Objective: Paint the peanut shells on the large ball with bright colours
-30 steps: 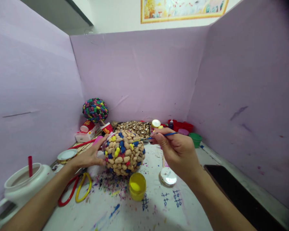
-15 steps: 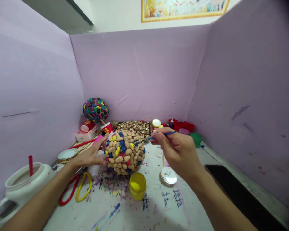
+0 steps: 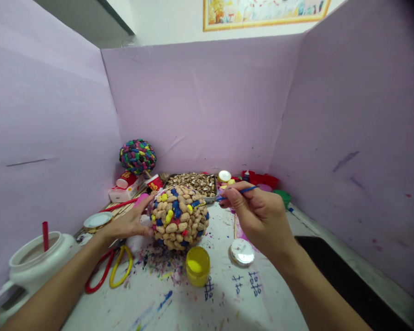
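Note:
A ball covered with peanuts in their shells rests on the white table, with several shells painted blue, yellow or red. My left hand grips its left side, fingers behind and thumb in front. In a pinch of thumb and fingers, my right hand holds a thin paintbrush with a blue handle. The brush points left, its tip at the ball's upper right beside yellow-painted shells; whether it touches is hard to tell. An uncovered jar of yellow paint stands just in front of the ball.
Left are scissors with red and yellow handles and a white pot. A tray of peanut shells and a multicoloured ball sit behind. A round lid and a black phone-like slab lie right. Purple panels surround the table.
My right hand and the paintbrush have shifted slightly to the right, drawing the brush back a little. My left hand and the peanut ball look the same.

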A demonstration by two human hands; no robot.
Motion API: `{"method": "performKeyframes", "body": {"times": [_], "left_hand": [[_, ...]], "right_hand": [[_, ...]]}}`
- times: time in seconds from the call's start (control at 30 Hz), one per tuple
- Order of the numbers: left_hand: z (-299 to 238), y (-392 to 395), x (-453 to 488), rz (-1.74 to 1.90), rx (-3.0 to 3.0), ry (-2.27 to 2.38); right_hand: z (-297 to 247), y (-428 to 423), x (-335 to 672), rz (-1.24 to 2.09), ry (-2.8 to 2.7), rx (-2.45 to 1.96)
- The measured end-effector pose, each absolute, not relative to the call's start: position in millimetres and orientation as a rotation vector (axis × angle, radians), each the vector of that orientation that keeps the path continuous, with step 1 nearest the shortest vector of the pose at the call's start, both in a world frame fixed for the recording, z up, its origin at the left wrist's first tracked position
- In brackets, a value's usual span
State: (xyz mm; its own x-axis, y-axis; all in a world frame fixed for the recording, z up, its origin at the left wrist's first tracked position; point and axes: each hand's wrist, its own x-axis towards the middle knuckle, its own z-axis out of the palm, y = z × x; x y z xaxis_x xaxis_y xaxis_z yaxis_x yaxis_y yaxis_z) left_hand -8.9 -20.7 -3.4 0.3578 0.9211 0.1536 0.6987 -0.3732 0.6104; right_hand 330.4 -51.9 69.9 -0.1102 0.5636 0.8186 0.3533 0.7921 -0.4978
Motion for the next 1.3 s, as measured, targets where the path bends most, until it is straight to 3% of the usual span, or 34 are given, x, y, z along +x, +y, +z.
{"method": "performKeyframes", "body": {"times": [0.43, 0.67, 1.3], "left_hand": [[-3.4, -22.1, -6.4, 0.697, 2.100, 1.403], [-3.0, -20.8, -6.7, 0.693, 2.134, 1.388], [2.4, -25.0, 1.3, 0.747, 2.025, 1.346]], "right_hand": [[75.5, -57.6, 340.5, 0.149, -1.308, -0.671], [67.5, -49.4, 337.4, 0.138, -1.601, -0.743], [61.7, -47.3, 324.4, 0.066, -1.747, -0.705]]}}
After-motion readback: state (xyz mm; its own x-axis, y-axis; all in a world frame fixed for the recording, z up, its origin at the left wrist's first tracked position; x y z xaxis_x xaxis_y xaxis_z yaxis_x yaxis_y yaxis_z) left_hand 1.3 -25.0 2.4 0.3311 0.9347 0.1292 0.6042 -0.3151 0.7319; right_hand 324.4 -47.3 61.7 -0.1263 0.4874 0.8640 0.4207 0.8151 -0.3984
